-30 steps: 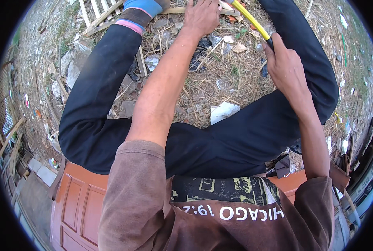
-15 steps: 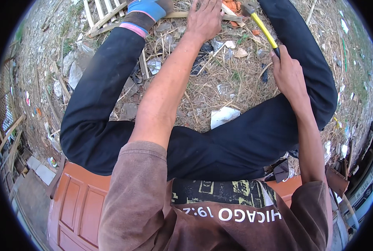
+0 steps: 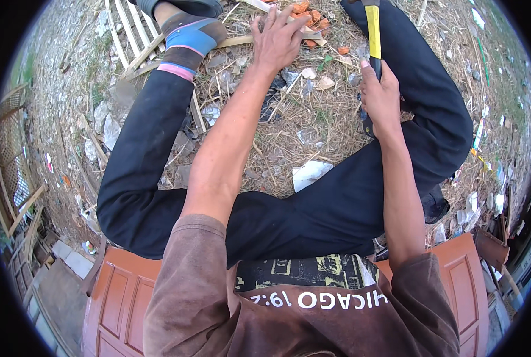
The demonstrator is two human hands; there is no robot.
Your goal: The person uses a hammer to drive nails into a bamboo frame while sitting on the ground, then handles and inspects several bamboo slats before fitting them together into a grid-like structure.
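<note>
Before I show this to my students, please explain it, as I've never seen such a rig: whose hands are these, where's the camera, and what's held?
No machine here: these are a seated person's own bare hands. The view comes from a wide fisheye camera on that person's head, looking down, so straight edges bend near the rim. The right hand holds a hammer by its handle, yellow above, black below; its head is mostly cut off by the top edge. The left hand is spread over thin wooden strips beside orange lumps, perhaps broken brick. Dry grass and scraps litter the ground. A reddish-brown panelled door shows beside the torso.
</note>
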